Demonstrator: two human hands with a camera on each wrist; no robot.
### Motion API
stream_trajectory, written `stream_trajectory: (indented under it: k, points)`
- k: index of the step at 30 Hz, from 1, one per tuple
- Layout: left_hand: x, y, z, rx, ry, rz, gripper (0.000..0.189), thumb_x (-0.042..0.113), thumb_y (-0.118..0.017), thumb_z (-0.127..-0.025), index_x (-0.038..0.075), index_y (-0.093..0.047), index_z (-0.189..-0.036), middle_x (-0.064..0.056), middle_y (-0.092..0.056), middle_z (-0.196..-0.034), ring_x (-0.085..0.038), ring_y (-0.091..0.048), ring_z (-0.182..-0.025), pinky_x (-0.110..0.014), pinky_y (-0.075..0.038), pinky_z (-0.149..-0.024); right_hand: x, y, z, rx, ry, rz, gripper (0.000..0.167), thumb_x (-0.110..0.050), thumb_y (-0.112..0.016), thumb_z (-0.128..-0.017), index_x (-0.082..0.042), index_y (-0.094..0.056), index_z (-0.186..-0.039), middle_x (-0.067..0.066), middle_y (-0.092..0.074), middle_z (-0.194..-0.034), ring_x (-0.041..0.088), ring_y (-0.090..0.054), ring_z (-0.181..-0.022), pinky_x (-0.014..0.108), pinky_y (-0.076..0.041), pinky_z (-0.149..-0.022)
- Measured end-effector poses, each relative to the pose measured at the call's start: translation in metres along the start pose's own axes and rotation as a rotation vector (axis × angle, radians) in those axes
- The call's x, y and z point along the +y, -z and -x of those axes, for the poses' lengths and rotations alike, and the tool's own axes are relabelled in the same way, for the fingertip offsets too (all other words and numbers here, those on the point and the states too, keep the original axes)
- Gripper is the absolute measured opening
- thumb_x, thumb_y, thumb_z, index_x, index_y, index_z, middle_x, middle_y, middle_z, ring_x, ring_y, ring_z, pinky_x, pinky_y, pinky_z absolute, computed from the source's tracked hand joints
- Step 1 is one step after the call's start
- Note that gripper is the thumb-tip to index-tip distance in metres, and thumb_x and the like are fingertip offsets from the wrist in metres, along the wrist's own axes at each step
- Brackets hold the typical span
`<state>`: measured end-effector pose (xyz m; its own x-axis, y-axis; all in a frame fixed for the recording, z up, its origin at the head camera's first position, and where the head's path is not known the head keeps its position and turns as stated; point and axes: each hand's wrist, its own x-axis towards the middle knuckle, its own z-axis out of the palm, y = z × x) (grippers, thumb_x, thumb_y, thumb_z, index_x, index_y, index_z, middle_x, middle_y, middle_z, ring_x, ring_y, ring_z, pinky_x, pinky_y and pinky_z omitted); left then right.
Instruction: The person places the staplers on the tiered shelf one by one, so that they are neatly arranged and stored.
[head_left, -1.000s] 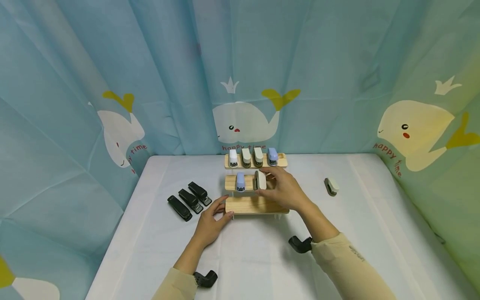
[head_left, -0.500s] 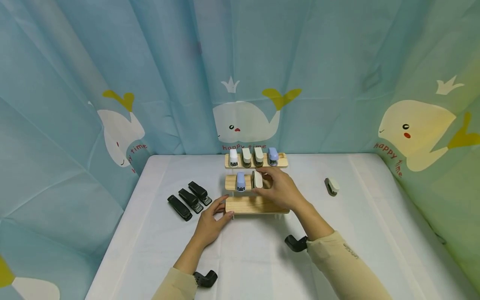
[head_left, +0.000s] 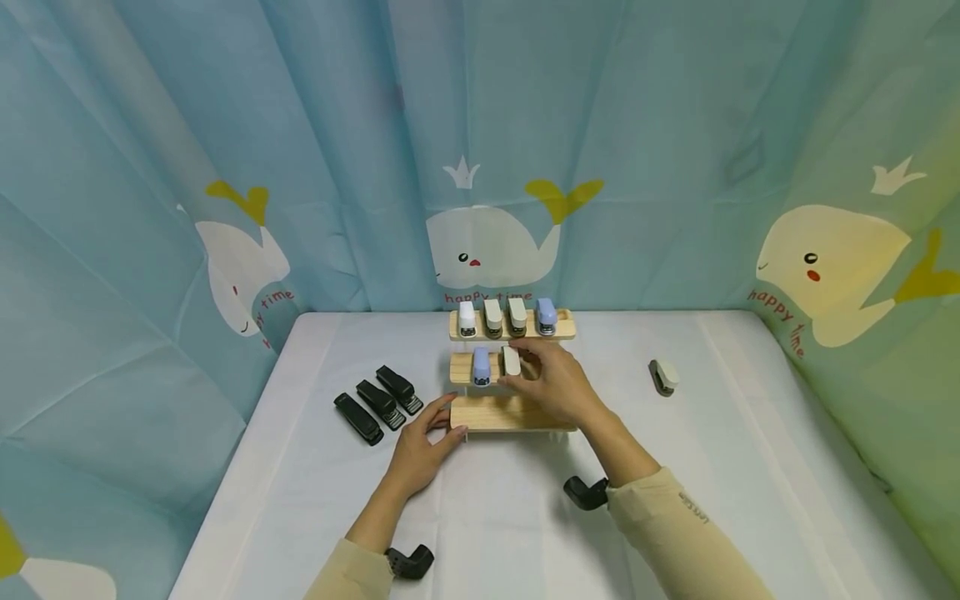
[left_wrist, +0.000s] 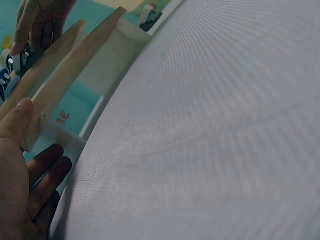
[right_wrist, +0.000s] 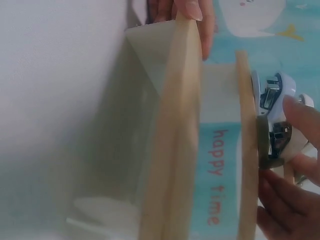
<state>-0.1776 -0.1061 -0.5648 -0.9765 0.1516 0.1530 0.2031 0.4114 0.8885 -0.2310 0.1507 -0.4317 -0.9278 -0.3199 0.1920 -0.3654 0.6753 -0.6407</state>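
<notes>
A three-tier wooden display stand (head_left: pixel 495 414) is in the middle of the table. My left hand (head_left: pixel 422 450) grips the left end of its lowest board, thumb on the board's edge and fingers beyond the clear side panel. On the middle tier my right hand (head_left: pixel 558 383) pinches a small off-white stapler (head_left: pixel 511 362) with a dark base. In the right wrist view this stapler (right_wrist: pixel 287 140) is upright, its base against the board. Just left of it sits a blue stapler (head_left: pixel 482 367). The top tier bears a white stapler (head_left: pixel 467 318), two off-white ones and another blue stapler (head_left: pixel 546 317).
Three black staplers (head_left: pixel 381 404) lie in a slanted row on the white tablecloth left of the stand. One more off-white stapler (head_left: pixel 664 377) lies on its side at the right. A blue whale-print curtain (head_left: pixel 360 167) hangs right behind the table.
My right hand has moved slightly left with the off-white stapler, bringing it closer to the blue one on the middle tier; the stapler has turned straighter. The left hand keeps its place.
</notes>
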Motion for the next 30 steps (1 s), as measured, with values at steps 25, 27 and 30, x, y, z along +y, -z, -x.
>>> stream_trajectory:
  k: [25, 27, 30]
  points:
    - [0.0017, 0.0009, 0.0012, 0.002, -0.01, 0.014, 0.065, 0.051, -0.071, -0.095, 0.031, -0.049, -0.154, 0.008, -0.075, -0.126, -0.019, -0.069, -0.121, -0.057, -0.043, -0.114, 0.0008, -0.0069, 0.0013, 0.049, 0.0, 0.011, 0.06, -0.041, -0.08, -0.091, -0.011, -0.062, -0.14, 0.014, -0.07, -0.131, 0.036, -0.064, -0.119, 0.058, -0.05, -0.104]
    - [0.0019, 0.0009, 0.0003, 0.005, -0.012, 0.009, 0.065, 0.05, -0.071, -0.096, 0.031, -0.049, -0.154, 0.008, -0.075, -0.126, -0.019, -0.069, -0.121, -0.057, -0.043, -0.114, 0.0013, -0.0067, 0.0005, 0.052, 0.003, 0.014, 0.06, -0.041, -0.08, -0.091, -0.01, -0.062, -0.14, 0.014, -0.07, -0.132, 0.036, -0.064, -0.121, 0.057, -0.05, -0.105]
    - [0.0013, 0.0007, -0.0012, 0.006, -0.013, 0.003, 0.065, 0.05, -0.071, -0.096, 0.031, -0.049, -0.154, 0.009, -0.075, -0.125, -0.019, -0.069, -0.121, -0.057, -0.043, -0.115, 0.0012, -0.0056, -0.0002, 0.049, 0.004, 0.015, 0.061, -0.04, -0.08, -0.091, -0.01, -0.062, -0.14, 0.013, -0.07, -0.131, 0.035, -0.065, -0.12, 0.057, -0.05, -0.106]
